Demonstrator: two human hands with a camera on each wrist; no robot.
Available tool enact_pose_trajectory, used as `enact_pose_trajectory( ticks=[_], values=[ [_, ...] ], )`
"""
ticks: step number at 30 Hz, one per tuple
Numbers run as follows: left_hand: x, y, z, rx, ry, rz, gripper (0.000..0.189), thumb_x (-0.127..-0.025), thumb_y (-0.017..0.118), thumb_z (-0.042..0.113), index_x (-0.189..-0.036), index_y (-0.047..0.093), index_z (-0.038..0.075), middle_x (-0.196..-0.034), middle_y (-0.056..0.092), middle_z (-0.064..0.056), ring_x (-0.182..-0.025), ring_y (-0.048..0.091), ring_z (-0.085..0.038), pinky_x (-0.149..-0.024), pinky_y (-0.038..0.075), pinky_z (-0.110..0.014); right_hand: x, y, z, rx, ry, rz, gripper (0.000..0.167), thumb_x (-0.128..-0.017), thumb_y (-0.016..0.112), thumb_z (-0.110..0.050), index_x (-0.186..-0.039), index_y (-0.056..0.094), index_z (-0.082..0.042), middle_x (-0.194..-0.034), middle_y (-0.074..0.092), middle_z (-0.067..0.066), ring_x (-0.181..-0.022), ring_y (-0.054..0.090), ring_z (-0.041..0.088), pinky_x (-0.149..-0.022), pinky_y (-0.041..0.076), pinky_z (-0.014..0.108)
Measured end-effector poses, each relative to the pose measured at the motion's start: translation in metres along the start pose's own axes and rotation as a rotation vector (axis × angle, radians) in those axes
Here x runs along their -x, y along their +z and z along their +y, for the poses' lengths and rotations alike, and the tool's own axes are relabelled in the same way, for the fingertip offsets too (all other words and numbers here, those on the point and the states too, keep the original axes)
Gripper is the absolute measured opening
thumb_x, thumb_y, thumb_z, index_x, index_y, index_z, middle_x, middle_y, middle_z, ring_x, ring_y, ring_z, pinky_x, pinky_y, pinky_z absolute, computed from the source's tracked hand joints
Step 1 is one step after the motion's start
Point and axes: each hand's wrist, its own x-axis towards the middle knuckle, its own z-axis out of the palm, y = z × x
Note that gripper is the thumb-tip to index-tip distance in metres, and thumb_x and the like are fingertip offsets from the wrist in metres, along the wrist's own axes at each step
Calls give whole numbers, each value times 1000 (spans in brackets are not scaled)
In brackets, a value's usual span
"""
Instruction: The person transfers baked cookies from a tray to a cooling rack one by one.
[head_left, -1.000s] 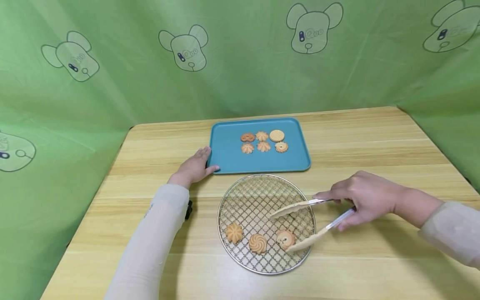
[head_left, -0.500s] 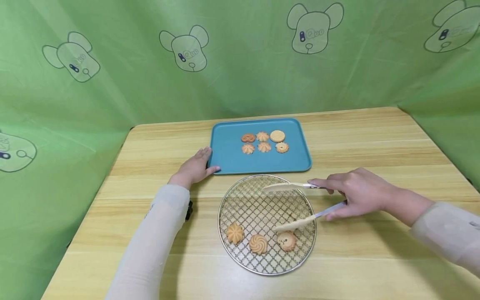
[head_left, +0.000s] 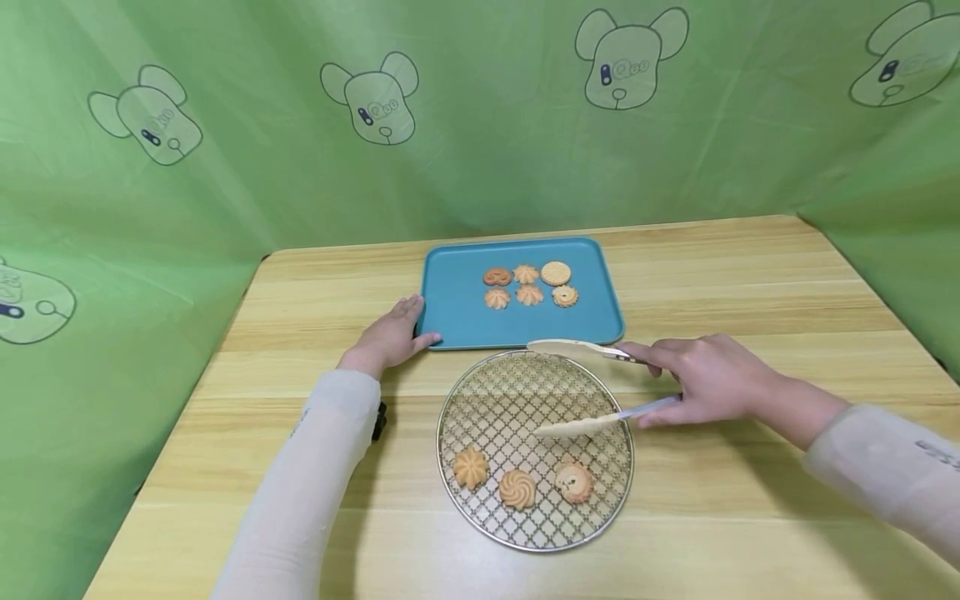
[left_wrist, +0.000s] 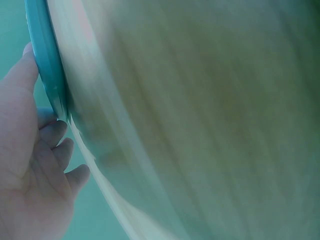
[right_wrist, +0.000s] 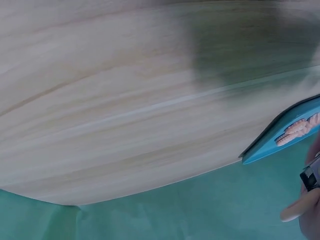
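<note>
My right hand holds a pair of tongs with spread arms and nothing between their cream tips. The upper tip is by the tray's front edge, the lower one over the round wire rack. Low on that rack lie a star-shaped cookie, a swirl cookie and a ring cookie. My left hand grips the front left corner of the blue tray, thumb over the rim and fingers along the outer side. Several cookies sit in two rows on the tray.
A wooden table carries everything. Green curtains printed with mouse heads stand behind it and at both sides. The rack lies just in front of the tray. Both wrist views show mostly blurred table.
My right hand has carried the tongs away from the ring cookie, up and left towards the tray. The ring cookie stays on the rack. My left hand keeps its place.
</note>
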Motion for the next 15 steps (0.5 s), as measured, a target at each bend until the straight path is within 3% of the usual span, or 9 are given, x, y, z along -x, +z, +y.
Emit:
enact_pose_trajectory(
  ticks=[7,15],
  values=[
    [1,0,0,-4,-7,-4,82,-97,44,53,-152,11,3,-158,8,-10,-144,7,-27,-116,10,-37,-6,0,-2,-35,185,-69,92,-66,72,-70,-138,50,-15,-82,56,-9,-52,37,1,-42,33,21],
    [1,-1,1,1,-7,-5,82,-96,45,53,-152,10,3,-158,8,-11,-144,7,-27,-116,10,-38,-15,-1,0,-72,356,-108,101,-69,66,-74,-142,45,-8,-87,61,-1,-51,39,9,-42,34,26]
  ],
)
